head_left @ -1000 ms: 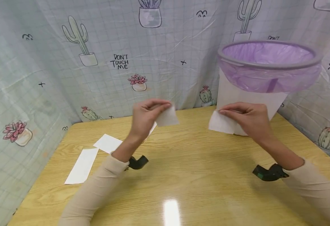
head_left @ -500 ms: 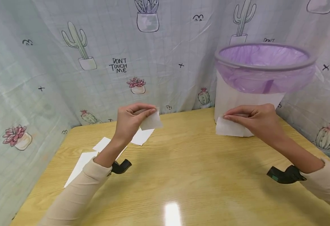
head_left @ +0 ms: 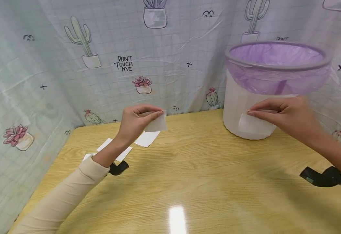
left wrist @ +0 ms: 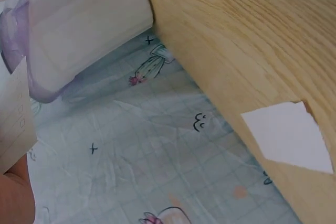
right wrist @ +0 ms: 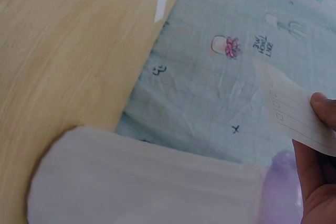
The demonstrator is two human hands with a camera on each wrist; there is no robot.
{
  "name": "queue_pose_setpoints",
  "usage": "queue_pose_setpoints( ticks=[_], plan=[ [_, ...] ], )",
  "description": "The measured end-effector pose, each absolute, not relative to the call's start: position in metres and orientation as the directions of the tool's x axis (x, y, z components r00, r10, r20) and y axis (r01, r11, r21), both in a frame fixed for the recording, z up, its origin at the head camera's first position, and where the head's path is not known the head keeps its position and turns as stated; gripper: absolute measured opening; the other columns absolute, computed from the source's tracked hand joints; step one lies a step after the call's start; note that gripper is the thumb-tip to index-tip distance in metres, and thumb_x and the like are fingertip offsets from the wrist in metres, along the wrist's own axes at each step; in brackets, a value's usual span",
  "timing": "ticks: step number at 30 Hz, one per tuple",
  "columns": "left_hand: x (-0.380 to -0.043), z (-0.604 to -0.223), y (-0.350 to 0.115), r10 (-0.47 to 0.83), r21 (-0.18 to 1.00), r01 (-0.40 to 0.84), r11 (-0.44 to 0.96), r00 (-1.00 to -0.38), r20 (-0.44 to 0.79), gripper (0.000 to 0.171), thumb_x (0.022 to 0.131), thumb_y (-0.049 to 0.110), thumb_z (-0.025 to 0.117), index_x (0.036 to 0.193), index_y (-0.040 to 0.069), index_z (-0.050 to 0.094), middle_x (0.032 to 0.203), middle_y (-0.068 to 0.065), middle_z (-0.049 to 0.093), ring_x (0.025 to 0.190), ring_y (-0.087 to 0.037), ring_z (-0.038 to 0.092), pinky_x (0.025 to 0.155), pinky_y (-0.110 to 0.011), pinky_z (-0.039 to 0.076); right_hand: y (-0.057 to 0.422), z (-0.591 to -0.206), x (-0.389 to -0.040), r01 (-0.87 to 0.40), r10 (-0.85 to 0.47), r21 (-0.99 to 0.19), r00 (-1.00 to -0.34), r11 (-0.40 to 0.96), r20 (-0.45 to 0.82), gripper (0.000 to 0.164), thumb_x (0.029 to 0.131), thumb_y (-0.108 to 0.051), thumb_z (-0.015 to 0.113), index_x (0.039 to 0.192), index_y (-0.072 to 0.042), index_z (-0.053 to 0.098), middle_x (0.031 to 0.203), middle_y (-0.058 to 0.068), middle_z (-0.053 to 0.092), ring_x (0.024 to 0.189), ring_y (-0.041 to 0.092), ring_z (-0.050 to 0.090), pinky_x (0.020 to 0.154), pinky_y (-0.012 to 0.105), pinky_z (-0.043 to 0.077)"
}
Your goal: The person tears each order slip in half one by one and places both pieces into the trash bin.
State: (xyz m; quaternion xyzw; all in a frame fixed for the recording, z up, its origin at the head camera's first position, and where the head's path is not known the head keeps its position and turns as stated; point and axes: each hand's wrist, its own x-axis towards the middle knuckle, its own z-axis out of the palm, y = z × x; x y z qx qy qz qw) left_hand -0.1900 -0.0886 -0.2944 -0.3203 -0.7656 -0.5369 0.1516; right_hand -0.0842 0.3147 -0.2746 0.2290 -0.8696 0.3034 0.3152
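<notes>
My left hand (head_left: 133, 125) pinches a small piece of white paper (head_left: 158, 124) between thumb and fingers above the back of the table. In the left wrist view this paper (left wrist: 16, 116) bears faint printed lines and boxes. Over to the right, my right hand (head_left: 290, 115) pinches another paper piece (head_left: 250, 123) in front of the white bin. Its printed rows and small squares show on the paper (right wrist: 294, 111) in the right wrist view. A torn sheet (head_left: 147, 139) lies on the table behind the left hand.
A white trash bin (head_left: 236, 107) with a purple liner (head_left: 258, 78) and grey rim stands at the table's back right. More white paper pieces (head_left: 124, 154) lie at the left, partly behind the left forearm. A cactus-print curtain (head_left: 170, 65) borders the wooden table (head_left: 194, 182).
The hands have moved farther apart, each with its paper. My right hand has gone right across the bin's front; my left hand went left, then stayed nearly still.
</notes>
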Motion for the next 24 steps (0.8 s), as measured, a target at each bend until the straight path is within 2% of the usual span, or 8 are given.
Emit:
queue_pose_setpoints(
  ticks=[2, 7, 12, 15, 19, 24],
  plan=[
    [-0.19, -0.29, -0.086, 0.348, 0.711, 0.661, 0.238, -0.742, 0.573, 0.011, 0.09, 0.022, 0.081, 0.097, 0.014, 0.083, 0.096, 0.0, 0.079, 0.087, -0.015, 0.072, 0.07, -0.03, 0.059, 0.315, -0.265, -0.082, -0.569, -0.194, -0.374, -0.701, 0.732, 0.686, 0.024, 0.078, 0.006, 0.084, 0.091, -0.014, 0.082, 0.084, -0.025, 0.073, 0.068, -0.009, 0.068, 0.039, 0.022, 0.029],
    [-0.189, -0.276, -0.079, 0.413, 0.637, 0.713, 0.292, -0.695, 0.589, 0.008, 0.091, 0.02, 0.08, 0.095, 0.014, 0.082, 0.092, 0.003, 0.078, 0.09, -0.009, 0.071, 0.075, -0.025, 0.055, 0.317, -0.241, -0.078, -0.511, -0.185, -0.31, -0.705, 0.801, 0.684, 0.017, 0.083, -0.005, 0.084, 0.094, -0.018, 0.082, 0.085, -0.035, 0.068, 0.061, -0.011, 0.061, 0.043, 0.018, 0.032],
    [-0.19, -0.257, -0.067, 0.469, 0.62, 0.736, 0.271, -0.663, 0.583, 0.008, 0.092, 0.015, 0.078, 0.094, 0.007, 0.078, 0.089, -0.002, 0.078, 0.078, -0.012, 0.072, 0.066, -0.027, 0.057, 0.315, -0.215, -0.08, -0.497, -0.241, -0.189, -0.676, 0.847, 0.696, 0.014, 0.084, -0.011, 0.085, 0.093, -0.022, 0.083, 0.082, -0.043, 0.062, 0.05, -0.005, 0.048, 0.046, 0.018, 0.031],
    [-0.191, -0.245, -0.058, 0.486, 0.6, 0.752, 0.272, -0.645, 0.589, 0.008, 0.091, 0.013, 0.078, 0.094, 0.006, 0.078, 0.087, -0.003, 0.077, 0.072, -0.013, 0.072, 0.061, -0.028, 0.055, 0.313, -0.202, -0.083, -0.517, -0.311, -0.086, -0.631, 0.852, 0.71, 0.014, 0.082, -0.011, 0.086, 0.09, -0.022, 0.084, 0.077, -0.036, 0.064, 0.045, -0.005, 0.039, 0.045, 0.017, 0.027],
    [-0.192, -0.23, -0.047, 0.511, 0.561, 0.78, 0.277, -0.614, 0.602, 0.006, 0.09, 0.012, 0.079, 0.094, 0.007, 0.078, 0.088, -0.001, 0.078, 0.076, -0.01, 0.073, 0.062, -0.026, 0.054, 0.312, -0.187, -0.087, -0.542, -0.406, 0.041, -0.576, 0.84, 0.709, 0.015, 0.079, -0.009, 0.087, 0.089, -0.02, 0.084, 0.075, -0.018, 0.071, 0.044, -0.007, 0.038, 0.045, 0.013, 0.027],
    [-0.194, -0.213, -0.035, 0.551, 0.566, 0.784, 0.255, -0.599, 0.582, 0.006, 0.091, 0.009, 0.078, 0.095, 0.005, 0.079, 0.092, -0.003, 0.078, 0.084, -0.009, 0.074, 0.071, -0.026, 0.055, 0.313, -0.173, -0.092, -0.534, -0.44, 0.089, -0.578, 0.841, 0.688, 0.013, 0.08, -0.008, 0.086, 0.088, -0.018, 0.084, 0.078, -0.019, 0.071, 0.051, -0.013, 0.046, 0.045, 0.013, 0.03]
  ],
)
